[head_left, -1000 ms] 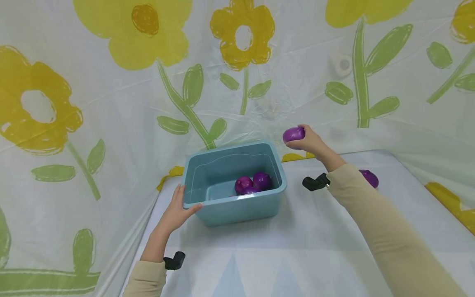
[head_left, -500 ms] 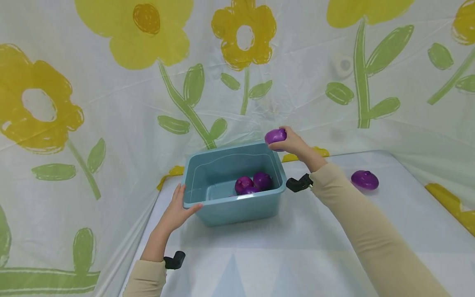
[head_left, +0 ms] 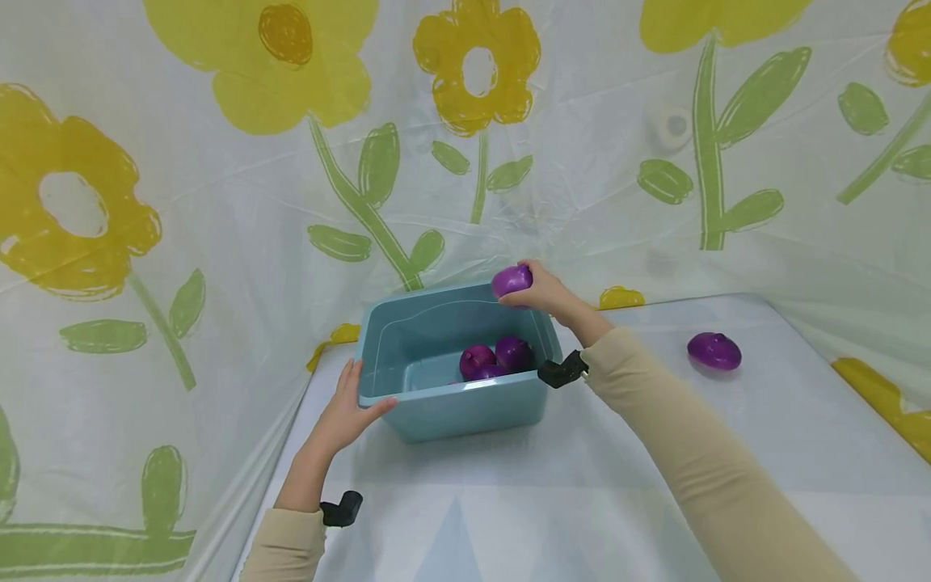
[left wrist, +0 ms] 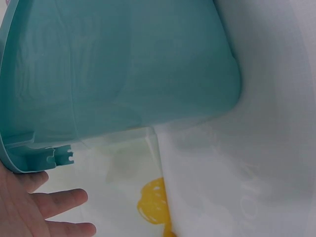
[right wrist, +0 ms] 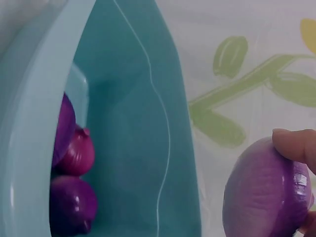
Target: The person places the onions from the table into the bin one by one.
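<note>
A purple onion (head_left: 512,280) is pinched by my right hand (head_left: 541,289) above the back right part of a blue plastic bin (head_left: 465,411). In the right wrist view the onion (right wrist: 261,192) is apart from the bin wall, with a thumb or fingertip on its skin. Several purple onions (head_left: 513,354) lie inside the bin at its right end; the front wall partly hides them. My left hand (head_left: 347,414) touches the bin's front left corner, thumb along the front rim. In the left wrist view its fingers (left wrist: 61,200) are straight and spread beside the bin's rim.
Another purple onion (head_left: 714,351) lies on the table at the right. The white-covered table (head_left: 618,453) extends in front of and right of the bin. A flower-printed curtain (head_left: 582,162) hangs close behind it.
My right hand has carried the onion left and slightly down, from right of the bin to above its back right part. The left hand and bin have stayed in place.
</note>
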### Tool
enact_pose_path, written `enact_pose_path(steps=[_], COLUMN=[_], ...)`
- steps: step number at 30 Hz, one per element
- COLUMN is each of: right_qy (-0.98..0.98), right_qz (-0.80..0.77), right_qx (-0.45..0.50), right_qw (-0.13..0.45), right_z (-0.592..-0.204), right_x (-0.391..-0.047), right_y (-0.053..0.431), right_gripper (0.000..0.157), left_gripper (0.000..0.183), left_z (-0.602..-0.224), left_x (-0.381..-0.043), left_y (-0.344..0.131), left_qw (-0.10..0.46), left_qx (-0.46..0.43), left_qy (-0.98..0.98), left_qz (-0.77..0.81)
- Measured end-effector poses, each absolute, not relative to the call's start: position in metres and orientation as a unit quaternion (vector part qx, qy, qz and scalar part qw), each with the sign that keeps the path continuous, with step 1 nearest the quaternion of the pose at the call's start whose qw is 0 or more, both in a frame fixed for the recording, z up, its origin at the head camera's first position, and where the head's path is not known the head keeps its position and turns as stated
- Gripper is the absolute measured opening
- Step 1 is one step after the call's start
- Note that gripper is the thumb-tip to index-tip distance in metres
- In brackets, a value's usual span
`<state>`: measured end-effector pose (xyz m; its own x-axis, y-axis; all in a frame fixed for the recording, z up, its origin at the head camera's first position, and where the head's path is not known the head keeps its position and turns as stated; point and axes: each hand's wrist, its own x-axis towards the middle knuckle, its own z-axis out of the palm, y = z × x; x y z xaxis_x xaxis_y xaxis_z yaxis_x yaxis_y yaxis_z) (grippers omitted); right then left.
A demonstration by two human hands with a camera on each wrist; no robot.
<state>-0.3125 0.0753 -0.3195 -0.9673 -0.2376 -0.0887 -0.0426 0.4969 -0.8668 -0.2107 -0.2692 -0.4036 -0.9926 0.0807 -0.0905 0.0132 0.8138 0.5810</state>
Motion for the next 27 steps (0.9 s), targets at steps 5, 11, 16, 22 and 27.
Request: enact_pose_path(steps=[5, 11, 16, 22, 27], right_qy=[0.857, 0.862, 0.862, 0.861, 0.859], right_qz=[-0.495, -0.484, -0.484, -0.485, -0.49], right_qx=[-0.09, -0.091, -0.095, -0.093, -0.091], right_qw=[0.111, 0.118, 0.12, 0.123, 0.119], right_z=[-0.32, -0.32, -0.321, -0.322, -0.322], right_x=[-0.31, -0.307, -0.308, -0.306, -0.305], right_y=[0.064, 0.057, 0.055, 0.057, 0.066], right_gripper=[0.082, 0.082, 0.083, 0.083, 0.081], left_gripper=[0.105, 0.105, 0.105, 0.104, 0.105], left_z=[-0.404, -0.404, -0.403, -0.402, -0.403], left_x=[-0.21, -0.21, -0.21, -0.21, -0.21], left_y=[-0.269, -0.269, -0.269, -0.269, -0.268], left_qw=[0.053, 0.053, 0.055, 0.054, 0.055], left_qx=[0.025, 0.024, 0.022, 0.025, 0.022], left_qy=[0.95, 0.95, 0.95, 0.951, 0.952], left_qz=[0.306, 0.306, 0.305, 0.303, 0.302])
